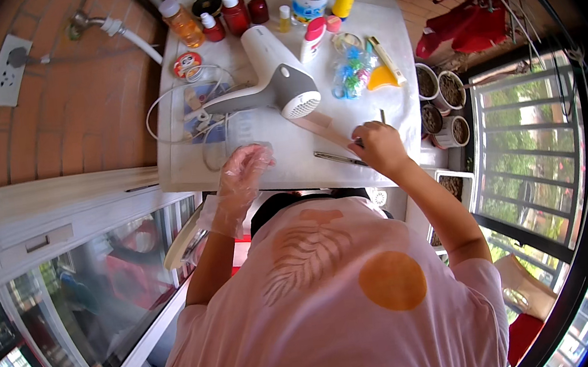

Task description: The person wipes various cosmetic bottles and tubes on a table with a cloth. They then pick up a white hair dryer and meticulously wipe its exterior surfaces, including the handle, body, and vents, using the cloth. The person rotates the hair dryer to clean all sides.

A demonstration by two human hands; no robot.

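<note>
**Gloved hand waits while bare hand grips a tool at the bench edge**

Head view: the person in a pink shirt leans over a white bench [182, 169] crowded at its far side with bottles. The left hand [243, 173], inside a clear plastic glove, hovers over the near edge with its fingers loosely spread and holding nothing; the glove probably keeps it clean for messy work. The right hand [376, 145] is bare and curled around a thin dark tool [382, 117] whose tip sticks up past the knuckles, though what sort of tool it is cannot be told. Metal scissors [338, 157] lie flat on the bench, just beside that hand. A white hair dryer [273, 76] rests on its side mid-bench, nozzle toward the person, its cord [165, 104] looped to the left. A bag of coloured clips [350, 74] sits beyond it, near the bottles.
</note>
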